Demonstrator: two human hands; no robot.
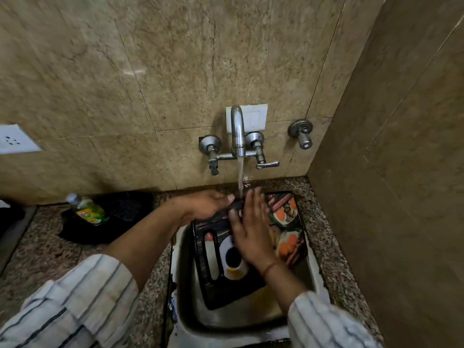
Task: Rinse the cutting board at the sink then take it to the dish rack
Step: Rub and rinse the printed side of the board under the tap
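A dark cutting board (221,285) with printed food pictures and a handle slot leans tilted in the steel sink (190,310). Its far end is under the running stream from the wall tap (238,131). My left hand (206,204) grips the board's far left edge. My right hand (251,227) lies flat on the board's face with fingers spread, just under the stream. The board's middle is hidden beneath that hand.
A green dish-soap bottle (89,209) lies on a black cloth (120,217) on the granite counter (42,252) to the left. A side wall (389,197) stands close on the right. A wall socket (15,140) is at far left, a separate valve (302,134) right of the tap.
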